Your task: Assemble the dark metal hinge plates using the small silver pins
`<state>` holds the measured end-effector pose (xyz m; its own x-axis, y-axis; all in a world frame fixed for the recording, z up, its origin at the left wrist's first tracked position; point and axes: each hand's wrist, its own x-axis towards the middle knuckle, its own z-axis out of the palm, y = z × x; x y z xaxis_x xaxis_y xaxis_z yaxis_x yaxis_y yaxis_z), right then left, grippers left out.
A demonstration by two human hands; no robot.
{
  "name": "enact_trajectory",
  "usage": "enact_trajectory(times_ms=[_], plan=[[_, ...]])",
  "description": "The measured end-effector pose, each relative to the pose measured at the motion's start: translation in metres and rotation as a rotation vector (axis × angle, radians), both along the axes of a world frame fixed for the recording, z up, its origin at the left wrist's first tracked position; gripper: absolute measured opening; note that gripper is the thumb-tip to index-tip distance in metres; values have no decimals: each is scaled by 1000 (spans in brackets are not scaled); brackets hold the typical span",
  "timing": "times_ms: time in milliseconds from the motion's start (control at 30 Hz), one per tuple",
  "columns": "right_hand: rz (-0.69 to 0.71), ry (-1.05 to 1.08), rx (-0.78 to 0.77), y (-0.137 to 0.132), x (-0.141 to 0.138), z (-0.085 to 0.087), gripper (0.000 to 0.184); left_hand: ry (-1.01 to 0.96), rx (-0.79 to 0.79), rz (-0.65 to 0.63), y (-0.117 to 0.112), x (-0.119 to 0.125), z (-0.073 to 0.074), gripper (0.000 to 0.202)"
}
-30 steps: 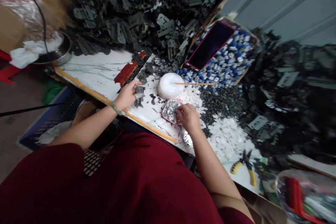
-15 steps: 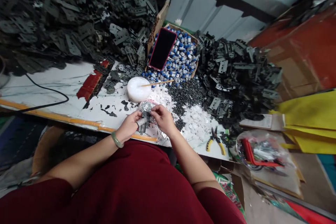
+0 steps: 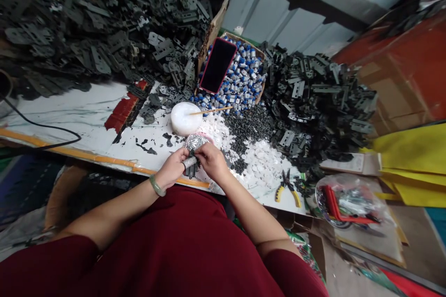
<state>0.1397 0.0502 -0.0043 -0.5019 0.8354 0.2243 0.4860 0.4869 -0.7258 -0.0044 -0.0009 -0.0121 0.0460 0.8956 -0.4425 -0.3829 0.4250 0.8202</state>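
Note:
My left hand (image 3: 173, 166) is closed on a dark grey slotted part (image 3: 190, 171) near the table's front edge. A pale wrapped band (image 3: 189, 162) shows at its fingers. With its fingertips pinched against the top of that part, my right hand (image 3: 213, 161) hides whatever small thing it may hold. Just beyond both hands is a shiny foil-covered dish (image 3: 195, 141). Behind that stands a round white tub (image 3: 184, 119) with a thin wooden stick (image 3: 214, 110) lying across its top.
Dark slotted parts are heaped at left (image 3: 104, 37) and right (image 3: 313, 97). A phone (image 3: 218, 65) leans on a box of blue-and-white pieces (image 3: 249, 74). Small black pieces (image 3: 249, 125), white discs (image 3: 263, 160) and yellow-handled pliers (image 3: 287, 189) lie to the right.
My right hand has moved slightly left and down, its fingertips now pressed closer against the dark part. The left hand keeps its hold. The view has shifted a little.

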Motion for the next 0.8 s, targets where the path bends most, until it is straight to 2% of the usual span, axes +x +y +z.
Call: enact_trajectory(times_ms=[67, 167, 233, 333, 467, 567, 700, 800], plan=[[-85, 92, -94, 0, -1, -1, 8, -10, -16, 12, 1, -1, 0, 30], [-240, 257, -323, 0, -1, -1, 11, -23, -35, 38, 2, -4, 2, 29], [-284, 324, -459, 0, -1, -1, 16, -33, -35, 51, 3, -5, 3, 28], [-296, 345, -545, -2, -2, -1, 21, -48, -29, 50, 2, -5, 4, 30], [-281, 309, -531, -5, -4, -2, 18, -38, -29, 41, 1, -4, 3, 31], [-267, 240, -426, -8, -3, -3, 12, -13, -27, 44, 1, -4, 3, 30], [-222, 61, -199, -15, -6, -7, 6, -12, -45, 24, 0, -3, 4, 32], [-215, 21, -193, -20, -8, -12, 7, 1, -39, 9, -2, -3, 4, 34]])
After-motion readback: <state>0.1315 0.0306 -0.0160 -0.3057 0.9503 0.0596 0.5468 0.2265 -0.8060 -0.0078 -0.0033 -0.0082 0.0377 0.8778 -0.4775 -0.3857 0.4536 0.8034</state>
